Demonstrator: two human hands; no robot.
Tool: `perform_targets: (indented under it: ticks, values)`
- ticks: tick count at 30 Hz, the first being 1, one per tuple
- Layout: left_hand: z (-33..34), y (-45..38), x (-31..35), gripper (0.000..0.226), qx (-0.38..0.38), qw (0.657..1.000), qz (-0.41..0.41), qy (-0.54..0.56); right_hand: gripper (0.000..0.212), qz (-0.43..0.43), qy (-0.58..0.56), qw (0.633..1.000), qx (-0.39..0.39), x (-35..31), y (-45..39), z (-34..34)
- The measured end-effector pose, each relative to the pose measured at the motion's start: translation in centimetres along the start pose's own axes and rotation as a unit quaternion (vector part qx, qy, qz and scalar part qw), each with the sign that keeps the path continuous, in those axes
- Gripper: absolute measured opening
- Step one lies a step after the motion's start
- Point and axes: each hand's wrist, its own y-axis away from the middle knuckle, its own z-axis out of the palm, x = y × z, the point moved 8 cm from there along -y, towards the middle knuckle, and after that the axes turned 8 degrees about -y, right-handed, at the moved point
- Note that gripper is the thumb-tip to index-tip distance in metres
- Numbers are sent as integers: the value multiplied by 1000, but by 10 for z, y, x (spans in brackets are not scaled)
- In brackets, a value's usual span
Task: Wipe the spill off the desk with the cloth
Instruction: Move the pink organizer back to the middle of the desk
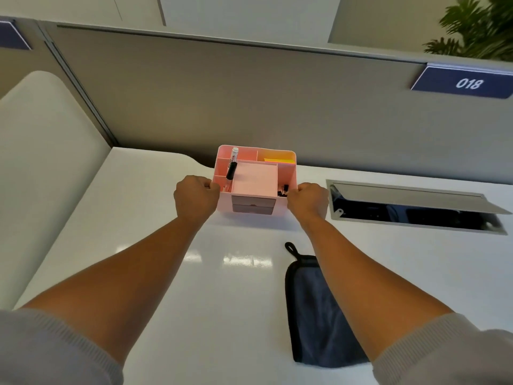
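The white tabletop (166, 273) shows no clear spill. A pink organizer (254, 180) sits by the partition, left hand (195, 197) and right hand (308, 200) each in a closed grip on its sides, probably to clear wiping room. The dark cloth (313, 309) lies untouched under the right forearm.

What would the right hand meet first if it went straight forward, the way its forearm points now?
The right hand already grips the pink organizer; pushed onward, it would probably carry that toward the grey partition, though depth is unclear.
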Motion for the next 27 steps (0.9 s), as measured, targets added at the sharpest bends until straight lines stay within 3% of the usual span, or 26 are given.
perform_targets:
  ticks: [11, 27]
  values:
    - [67, 23, 52, 30, -61, 998, -1, 23, 20, 28, 19, 999, 31, 49, -41, -57]
    - [98, 30, 77, 28, -63, 998, -4, 12, 19, 43, 40, 998, 16, 73, -72, -78]
